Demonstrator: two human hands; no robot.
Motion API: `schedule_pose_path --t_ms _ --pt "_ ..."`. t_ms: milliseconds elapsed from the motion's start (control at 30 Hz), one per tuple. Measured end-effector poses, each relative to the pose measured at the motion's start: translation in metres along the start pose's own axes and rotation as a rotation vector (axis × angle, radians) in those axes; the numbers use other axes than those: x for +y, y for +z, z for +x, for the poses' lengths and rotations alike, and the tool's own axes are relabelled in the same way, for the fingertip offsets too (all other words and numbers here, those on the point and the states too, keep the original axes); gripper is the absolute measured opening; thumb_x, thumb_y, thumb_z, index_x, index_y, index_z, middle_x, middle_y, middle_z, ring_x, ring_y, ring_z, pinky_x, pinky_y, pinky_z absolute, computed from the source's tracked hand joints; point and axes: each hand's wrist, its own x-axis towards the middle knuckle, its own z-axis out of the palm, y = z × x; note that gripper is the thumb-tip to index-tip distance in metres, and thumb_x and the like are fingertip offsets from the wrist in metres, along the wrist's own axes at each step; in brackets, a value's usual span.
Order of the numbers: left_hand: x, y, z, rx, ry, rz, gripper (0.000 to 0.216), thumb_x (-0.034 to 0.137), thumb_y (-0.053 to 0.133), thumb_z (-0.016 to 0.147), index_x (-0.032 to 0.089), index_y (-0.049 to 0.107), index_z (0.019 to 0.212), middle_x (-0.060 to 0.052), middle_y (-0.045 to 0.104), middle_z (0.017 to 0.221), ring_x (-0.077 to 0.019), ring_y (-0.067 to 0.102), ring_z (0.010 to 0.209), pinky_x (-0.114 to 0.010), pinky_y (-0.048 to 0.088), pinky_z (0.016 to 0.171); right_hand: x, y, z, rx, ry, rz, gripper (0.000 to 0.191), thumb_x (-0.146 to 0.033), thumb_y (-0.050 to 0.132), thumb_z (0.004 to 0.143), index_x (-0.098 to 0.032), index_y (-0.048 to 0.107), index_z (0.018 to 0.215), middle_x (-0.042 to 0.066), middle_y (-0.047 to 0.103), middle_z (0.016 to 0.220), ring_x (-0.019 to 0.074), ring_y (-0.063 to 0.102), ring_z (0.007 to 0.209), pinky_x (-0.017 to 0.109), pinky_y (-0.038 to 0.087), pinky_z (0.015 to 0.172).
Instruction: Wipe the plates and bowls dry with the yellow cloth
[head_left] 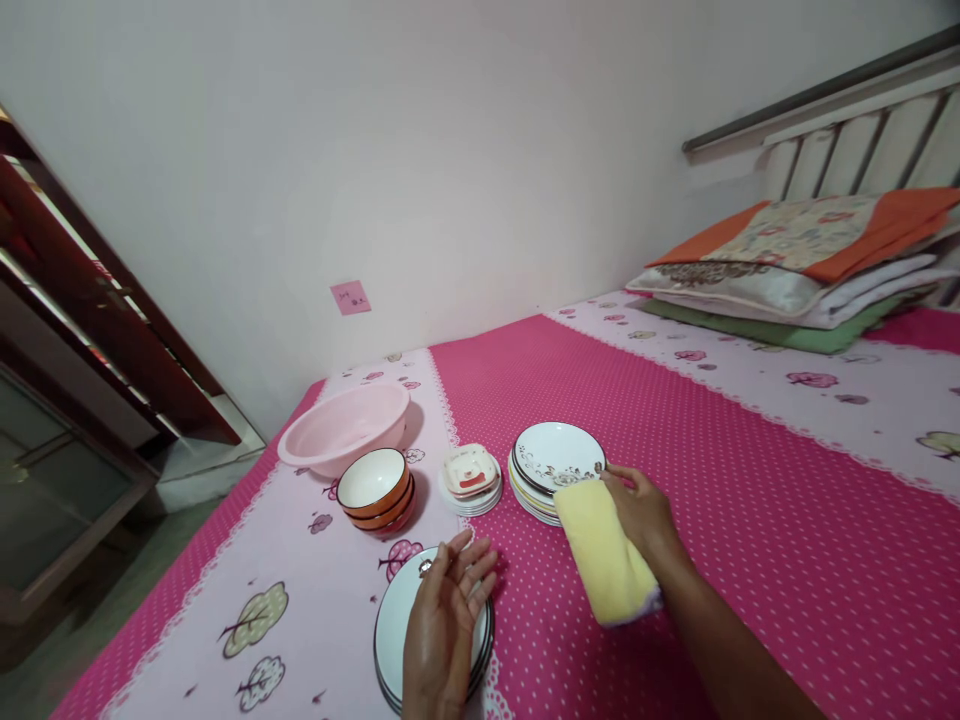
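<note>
Right beside the floral plate stack [551, 448], the right hand [641, 510] grips a yellow cloth [604, 555] by its edge.
Cloth is at stack's near rim, long axis running from stack toward viewer, slightly rightward. Left hand [448, 610], fingers loosely spread, is over dark-rimmed plates [397, 620], near-left of stack. Left of stack: small dishes [469, 465] on saucers [486, 500], then nested bowls [375, 482], then pink basin [349, 425].

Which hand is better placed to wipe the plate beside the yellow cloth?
Probably the right hand: it holds the cloth beside the plate. The left hand, open and empty, is over other plates.
</note>
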Motion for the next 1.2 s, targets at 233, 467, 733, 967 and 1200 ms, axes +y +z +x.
schedule_pose_path --t_ms 233,467,733,967,1200 --pt "-0.001 0.002 0.001 -0.002 -0.001 -0.004 0.032 0.033 0.057 0.101 0.008 0.068 0.118 -0.021 0.076 0.115 -0.0285 0.076 0.103 -0.036 0.06 0.085 -0.01 -0.002 -0.009 -0.017 -0.094 0.059 0.049 -0.037 0.065 0.09 -0.015 0.067 0.134 0.013 0.08 0.106 0.0264 0.076 0.093 0.035 0.06 0.076" --pt "0.0 0.003 0.0 0.005 -0.011 0.001 0.032 0.033 0.055 0.101 0.009 0.068 0.118 -0.02 0.076 0.114 -0.0278 0.076 0.101 -0.036 0.06 0.086 -0.013 0.0 -0.011 -0.038 -0.139 0.054 0.065 -0.044 0.064 0.082 -0.012 0.064 0.139 0.016 0.08 0.112 0.0301 0.077 0.095 0.036 0.06 0.075" --pt "-0.005 0.002 0.002 -0.005 -0.018 0.005 0.031 0.032 0.058 0.1 0.009 0.069 0.117 -0.02 0.077 0.114 -0.0278 0.075 0.101 -0.038 0.059 0.089 -0.017 -0.003 -0.012 -0.017 -0.178 0.058 0.064 -0.051 0.062 0.082 -0.013 0.066 0.134 0.015 0.08 0.108 0.0287 0.076 0.092 0.035 0.058 0.073" --pt "-0.002 0.004 -0.003 -0.083 0.0 0.046 0.033 0.038 0.068 0.093 0.009 0.074 0.108 -0.021 0.078 0.11 -0.0289 0.075 0.1 -0.037 0.059 0.087 -0.03 -0.001 -0.029 -0.084 -0.309 0.008 0.052 -0.06 0.052 0.083 -0.017 0.075 0.102 0.012 0.08 0.107 0.0275 0.073 0.095 0.035 0.055 0.077" --pt "0.045 -0.033 -0.008 0.283 0.411 0.185 0.029 0.039 0.069 0.088 0.014 0.073 0.103 -0.012 0.079 0.1 -0.0234 0.076 0.091 -0.035 0.057 0.084 -0.033 0.02 -0.064 -0.216 -0.508 -0.225 0.035 -0.052 0.047 0.09 -0.024 0.067 0.099 0.009 0.077 0.094 0.0284 0.069 0.087 0.038 0.048 0.081"
